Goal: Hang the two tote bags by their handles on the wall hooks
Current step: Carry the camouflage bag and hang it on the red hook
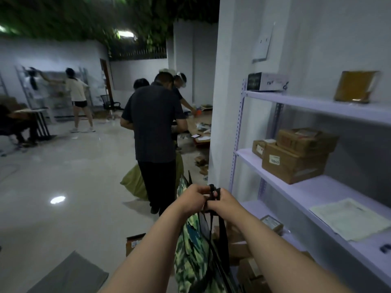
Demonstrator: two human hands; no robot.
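1. Both forearms reach forward from the bottom edge, wrists close together in front of the body.
2. Between and below them hangs a green patterned tote, with a darker bag just beside it on the right; how the two overlap lower down is hard to tell.
3. Black handles rise from the bags and bunch together at the fingertips.
4. Left hand is curled, fingers pinching the handles from the left.
5. Right hand is curled too, fingers closed on the same bunch of handles, the two hands touching or nearly so.
6. Bags are held in the air above the floor, near the foot of a white shelf on the right.
7. On the shelf sit cardboard boxes, a sheet of paper, and a dark-and-white box on the top level.
8. More boxes lie on the floor under the bags.
9. Ahead stands a person in dark clothes, back turned, with others beyond, blurred.
10. A white wall edges the shelf.
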